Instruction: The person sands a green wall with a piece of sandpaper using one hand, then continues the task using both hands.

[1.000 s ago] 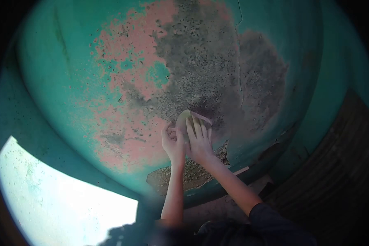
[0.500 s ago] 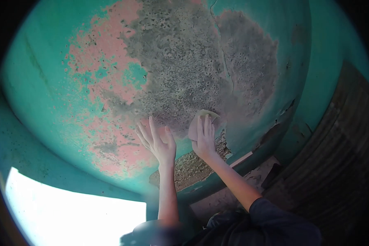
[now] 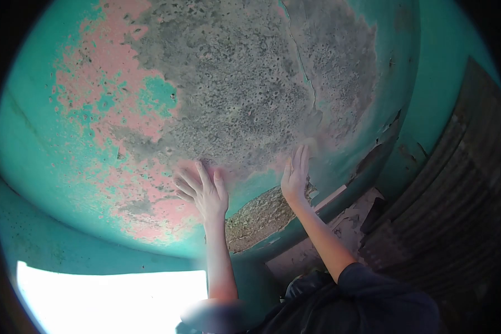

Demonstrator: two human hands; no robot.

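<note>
My left hand (image 3: 205,195) lies against the worn wall (image 3: 234,89), fingers spread and holding nothing. To its right, my right hand (image 3: 296,177) presses on the same wall, its fingers straight and close together. A thin greyish sheet (image 3: 313,120) shows faintly and blurred just beyond these fingertips; the hand hides the rest of it. The surface under both hands carries green paint, pink patches and a large rough grey area. A crack (image 3: 299,55) runs down above my right hand.
Broken plaster (image 3: 261,220) lies exposed between my forearms. A bright opening (image 3: 111,300) is at the lower left. Corrugated sheeting (image 3: 445,206) stands at the right, beside a dark, peeling wall edge (image 3: 376,150).
My right hand has moved right and slightly up, and the sheet beneath it is less distinct. My left hand has shifted slightly left. The view of the wall has also shifted.
</note>
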